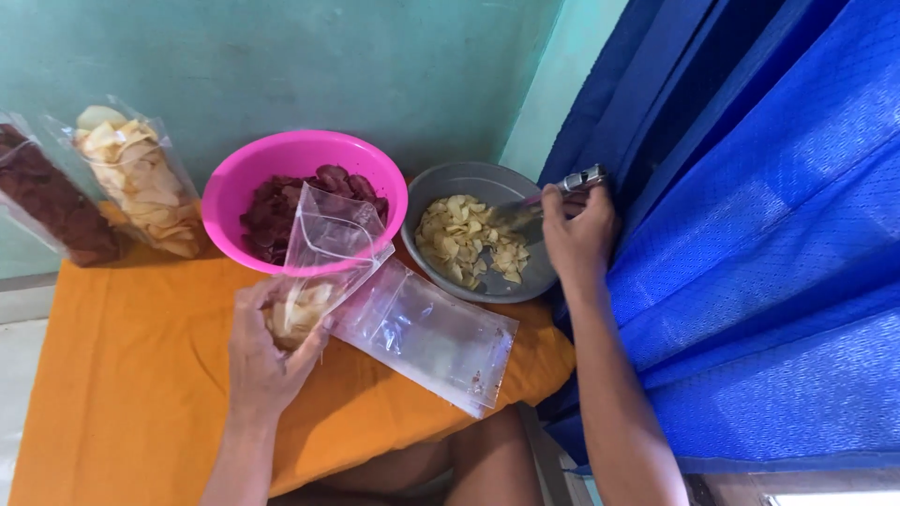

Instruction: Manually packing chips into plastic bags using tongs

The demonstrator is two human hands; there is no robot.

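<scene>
Clear plastic zip bag (323, 258), partly filled with pale chips, stands upright in left hand (267, 351), fingers clasped around its base. Right hand (577, 234) pinches metal spoon (548, 197) over grey bowl (441, 183).

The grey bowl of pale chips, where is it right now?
Head view: the grey bowl sits right of the pink bowl, beside the right hand.

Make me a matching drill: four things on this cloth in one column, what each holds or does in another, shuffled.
1. pink bowl
2. grey bowl
3. left hand
4. right hand

a. pale chips
b. grips a metal spoon
c. dark red chips
d. holds an open clear bag

Pairs: 1-c, 2-a, 3-d, 4-b
</scene>
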